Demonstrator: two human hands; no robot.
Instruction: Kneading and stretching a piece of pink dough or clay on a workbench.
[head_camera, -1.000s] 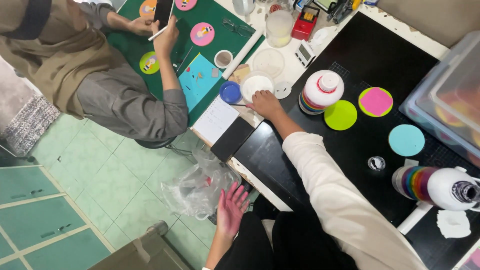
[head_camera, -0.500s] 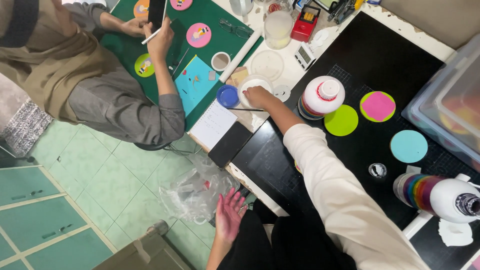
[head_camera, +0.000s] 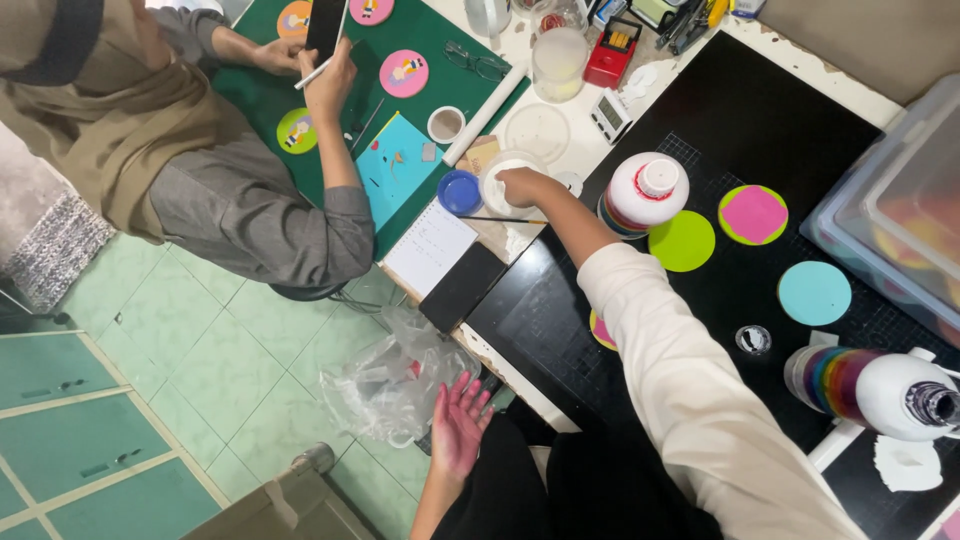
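Both hands are far apart from each other. Nearest to me, the left hand hangs low beside the lap with the fingers spread and the palm open; it holds nothing. A crumpled clear plastic bag lies on the green tiled floor just beside it.

Compared with a second ago, the right arm has stretched further forward. Before, the right hand was close to the blue lid; now it has moved past it and its fingers close on the rim of the small white bowl at the far edge of the black desk. So the reach is finished and the hand has contact with the bowl. The sleeve is white and long, the elbow almost straight, the wrist bent slightly down. A thin paintbrush lies just under the wrist; whether the hand touches it, I cannot tell.

To the right of the arm stand a white bottle with a red cap on a stack of coloured discs, then a green disc, a pink disc and a turquoise disc.

Further away, another person in a grey sleeve sits at a green mat and holds a phone over painted round pieces.
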